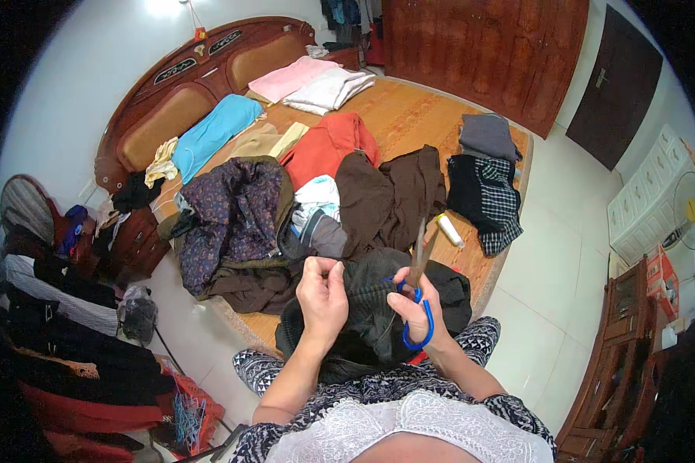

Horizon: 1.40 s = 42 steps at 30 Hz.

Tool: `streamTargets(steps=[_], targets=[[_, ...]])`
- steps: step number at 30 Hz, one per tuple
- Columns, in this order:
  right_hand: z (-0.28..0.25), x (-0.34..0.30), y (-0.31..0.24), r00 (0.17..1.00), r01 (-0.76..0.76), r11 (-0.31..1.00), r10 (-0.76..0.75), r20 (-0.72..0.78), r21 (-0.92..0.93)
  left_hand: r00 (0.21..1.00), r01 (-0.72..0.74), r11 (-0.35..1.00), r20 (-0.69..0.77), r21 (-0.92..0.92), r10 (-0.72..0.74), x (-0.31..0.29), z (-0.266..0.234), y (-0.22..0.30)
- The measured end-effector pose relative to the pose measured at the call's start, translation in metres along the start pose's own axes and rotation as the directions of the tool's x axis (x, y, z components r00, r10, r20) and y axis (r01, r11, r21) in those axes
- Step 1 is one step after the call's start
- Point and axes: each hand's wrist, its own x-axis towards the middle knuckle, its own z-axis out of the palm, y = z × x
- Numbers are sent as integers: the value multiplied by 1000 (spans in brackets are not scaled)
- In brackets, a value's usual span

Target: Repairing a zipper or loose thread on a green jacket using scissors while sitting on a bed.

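My right hand (423, 310) is closed around a pair of scissors (418, 266) with blue handles, the blades pointing up and away from me. My left hand (322, 297) is closed in a pinch at the left part of a black garment (371, 305) spread over my lap and the bed's edge. Whatever its fingers grip is too small or hidden to make out. A ribbed band of the black cloth runs between the two hands. Just beyond the scissors lies a white tube with a yellow end (450, 231).
Clothes cover the bed (421, 116): a dark patterned jacket (235, 204), brown trousers (390, 189), a red garment (332, 147) and a checked black garment (486, 202). A loaded clothes rack (77, 339) stands left. White drawers (656, 185) and a wooden cabinet (606, 363) stand right.
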Motion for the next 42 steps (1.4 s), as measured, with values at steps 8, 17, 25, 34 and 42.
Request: streamTargets(steps=[8, 17, 25, 34, 42], targets=[[9, 1, 0, 984, -142, 974, 119, 136, 176, 984, 10, 910, 168, -415, 66, -10, -16, 0], [-3, 5, 0, 986, -20, 997, 32, 165, -75, 682, 32, 936, 692, -350, 235, -15, -23, -5], [-32, 9, -50, 964, 39, 868, 97, 247, -495, 799, 86, 907, 572, -412, 184, -23, -23, -14], [-45, 1, -85, 838, 476, 345, 98, 536, -809, 785, 37, 906, 574, -422, 235, -23, -19, -1], [-44, 0, -91, 799, 507, 320, 174, 576, -800, 764, -77, 915, 566, -397, 310, -34, -18, 8]])
